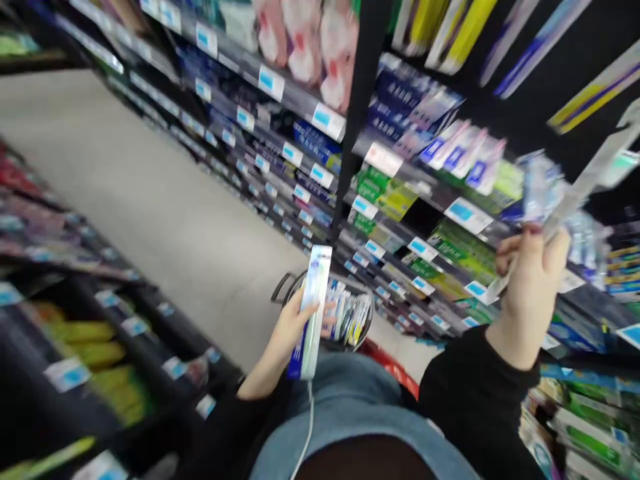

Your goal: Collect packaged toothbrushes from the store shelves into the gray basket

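My left hand point(290, 327) is closed around a long, narrow toothbrush pack point(314, 303), white and pale green with a blue lower edge, held upright in front of me. Just behind it is a dark-rimmed basket point(371, 313) filled with several slim packs point(345, 310). Up by the right-hand shelves, my right hand point(533, 280) has its fingers wrapped round a long, thin white strip point(583, 183), which slants up to the right. Its exact kind is blurred. Close beyond that hand are clear plastic packs point(537, 183) on the shelf.
Dark shelving with price tags point(470, 215) runs along the right. Pink-and-white packs point(463, 153) and green boxes point(460, 253) fill it. Long packs point(460, 33) hang above. Grey floor point(165, 193) stretches along the aisle, with another shelf point(105, 287) at left. A white cord point(309, 420) hangs below the toothbrush pack.
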`<state>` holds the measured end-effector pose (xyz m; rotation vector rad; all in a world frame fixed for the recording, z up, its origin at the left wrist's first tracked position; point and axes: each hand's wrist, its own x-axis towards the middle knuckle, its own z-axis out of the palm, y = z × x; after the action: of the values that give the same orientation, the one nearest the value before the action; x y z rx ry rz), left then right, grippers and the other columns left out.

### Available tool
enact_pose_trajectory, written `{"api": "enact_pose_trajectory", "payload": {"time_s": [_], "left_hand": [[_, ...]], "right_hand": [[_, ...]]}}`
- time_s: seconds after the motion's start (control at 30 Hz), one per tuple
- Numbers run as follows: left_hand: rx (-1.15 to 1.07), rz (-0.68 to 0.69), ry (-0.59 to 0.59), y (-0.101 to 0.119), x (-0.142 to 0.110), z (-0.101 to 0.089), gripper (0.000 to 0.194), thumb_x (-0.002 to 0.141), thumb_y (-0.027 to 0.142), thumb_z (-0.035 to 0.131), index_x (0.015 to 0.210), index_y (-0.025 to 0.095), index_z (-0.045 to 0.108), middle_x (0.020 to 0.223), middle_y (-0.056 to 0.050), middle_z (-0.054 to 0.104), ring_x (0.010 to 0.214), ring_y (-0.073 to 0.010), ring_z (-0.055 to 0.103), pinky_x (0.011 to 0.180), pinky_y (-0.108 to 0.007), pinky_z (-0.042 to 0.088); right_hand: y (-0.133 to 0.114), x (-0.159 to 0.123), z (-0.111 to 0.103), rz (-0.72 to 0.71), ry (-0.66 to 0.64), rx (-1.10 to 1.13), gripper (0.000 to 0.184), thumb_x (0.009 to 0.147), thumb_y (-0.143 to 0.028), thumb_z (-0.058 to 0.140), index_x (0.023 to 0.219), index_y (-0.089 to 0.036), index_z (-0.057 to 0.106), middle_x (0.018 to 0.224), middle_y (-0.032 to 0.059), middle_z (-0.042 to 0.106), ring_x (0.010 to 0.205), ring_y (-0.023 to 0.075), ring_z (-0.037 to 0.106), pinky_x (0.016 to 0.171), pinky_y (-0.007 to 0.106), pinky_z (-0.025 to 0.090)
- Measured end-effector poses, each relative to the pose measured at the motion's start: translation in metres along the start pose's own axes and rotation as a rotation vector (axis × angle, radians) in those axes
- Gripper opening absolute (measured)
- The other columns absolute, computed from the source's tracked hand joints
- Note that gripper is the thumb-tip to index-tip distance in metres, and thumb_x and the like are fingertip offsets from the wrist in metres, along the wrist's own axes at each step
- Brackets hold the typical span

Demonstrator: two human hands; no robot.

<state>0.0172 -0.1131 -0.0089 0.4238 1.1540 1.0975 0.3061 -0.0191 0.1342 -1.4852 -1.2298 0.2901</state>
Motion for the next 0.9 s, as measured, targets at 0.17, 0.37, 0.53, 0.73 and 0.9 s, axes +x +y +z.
{"api": "enact_pose_trajectory", "payload": {"time_s": [0.17, 0.37, 0.53, 0.73, 0.9], "left_hand": [[-0.109, 0.094, 0.109, -0.010, 0.019, -0.036, 0.044, 0.071, 0.027, 0.067, 0.110, 0.014, 0.052, 0.094, -0.014, 0.073, 0.056, -0.0200, 0.067, 0.041, -0.026, 0.052], [-0.111, 0.064, 0.088, -0.022, 0.035, -0.047, 0.048, 0.061, 0.014, 0.074, 0.107, 0.013, 0.059, 0.102, -0.013, 0.071, 0.081, -0.0232, 0.070, 0.065, -0.031, 0.059], [-0.172, 0.023, -0.053, -0.043, 0.036, -0.008, 0.039, 0.068, 0.028, 0.077, 0.102, 0.018, 0.061, 0.096, -0.008, 0.072, 0.083, -0.0260, 0.070, 0.070, -0.038, 0.059], [-0.118, 0.116, -0.029, -0.052, 0.029, 0.011, 0.034, 0.073, 0.037, 0.074, 0.101, 0.018, 0.064, 0.099, -0.007, 0.071, 0.085, -0.0254, 0.068, 0.066, -0.033, 0.058], [-0.169, 0.136, 0.172, -0.053, 0.038, -0.030, 0.042, 0.070, 0.038, 0.075, 0.103, 0.018, 0.059, 0.102, -0.009, 0.071, 0.084, -0.0264, 0.069, 0.063, -0.035, 0.059]], "right_hand": [[0.087, -0.134, 0.012, 0.814, -0.716, 0.499, 0.053, 0.070, -0.070, 0.058, 0.084, -0.019, 0.056, 0.057, -0.0040, 0.046, 0.038, 0.0079, 0.031, 0.035, 0.024, 0.023], [0.117, -0.191, 0.041, 1.115, -0.596, 0.579, 0.037, 0.061, -0.036, 0.078, 0.088, -0.019, 0.059, 0.064, -0.0048, 0.052, 0.054, 0.0101, 0.049, 0.050, 0.023, 0.041], [0.084, -0.191, 0.083, 0.907, -0.652, 0.650, 0.031, 0.064, -0.032, 0.080, 0.085, -0.020, 0.060, 0.075, -0.0023, 0.062, 0.068, 0.0129, 0.056, 0.065, 0.025, 0.046], [0.079, -0.190, 0.102, 0.812, -0.643, 0.588, 0.034, 0.069, -0.041, 0.075, 0.090, -0.023, 0.055, 0.072, -0.0033, 0.063, 0.058, 0.0143, 0.056, 0.059, 0.029, 0.047], [0.161, -0.180, 0.101, 0.874, -0.470, 0.360, 0.040, 0.064, -0.049, 0.071, 0.086, -0.022, 0.051, 0.063, -0.0072, 0.053, 0.053, 0.0118, 0.050, 0.056, 0.027, 0.044]]}}
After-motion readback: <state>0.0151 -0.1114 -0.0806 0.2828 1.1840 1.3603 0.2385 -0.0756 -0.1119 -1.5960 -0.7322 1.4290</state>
